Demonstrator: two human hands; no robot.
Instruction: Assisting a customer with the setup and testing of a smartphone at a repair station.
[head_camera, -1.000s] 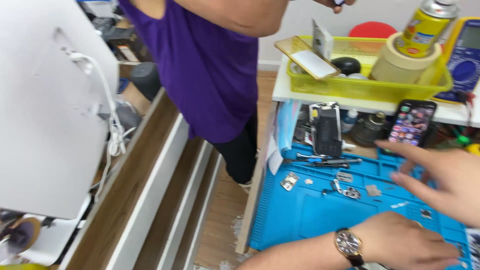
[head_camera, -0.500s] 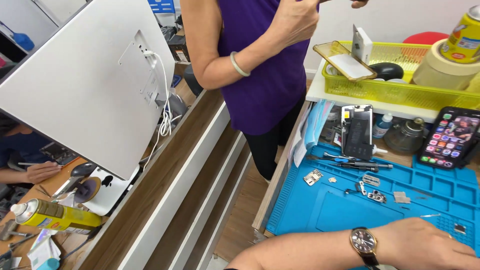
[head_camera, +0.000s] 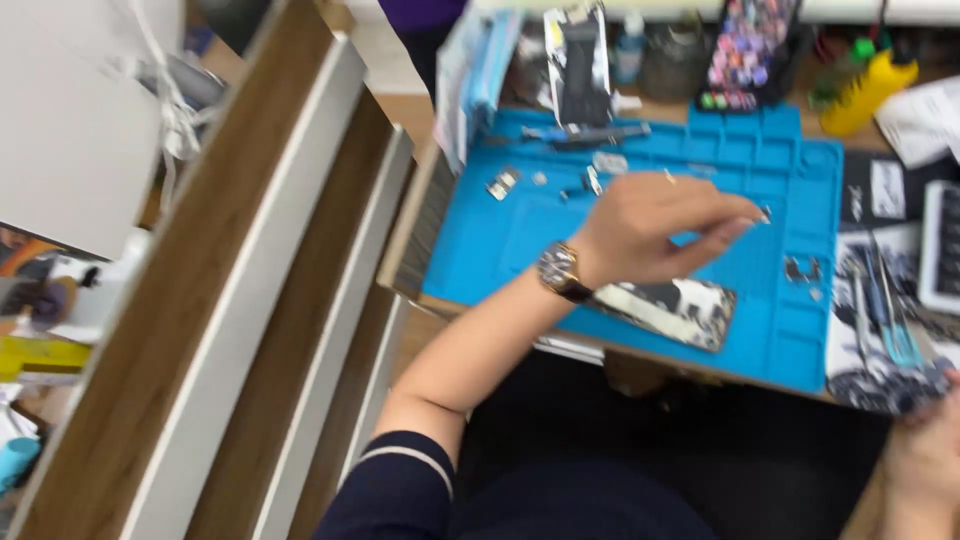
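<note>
Your left hand (head_camera: 640, 225) pinches narrow over the blue mat (head_camera: 500, 240), maybe a tiny part; opened phone (head_camera: 670, 310) below your fingers, unassembled. Right hand (head_camera: 925, 455): can't tell.

My left hand (head_camera: 650, 225) hovers over the blue mat (head_camera: 500, 240), whose left half lies open. An opened phone (head_camera: 670, 305) blocks the near edge, small metal parts (head_camera: 545, 182) dot the far side, and tools (head_camera: 885, 315) crowd the right.
</note>
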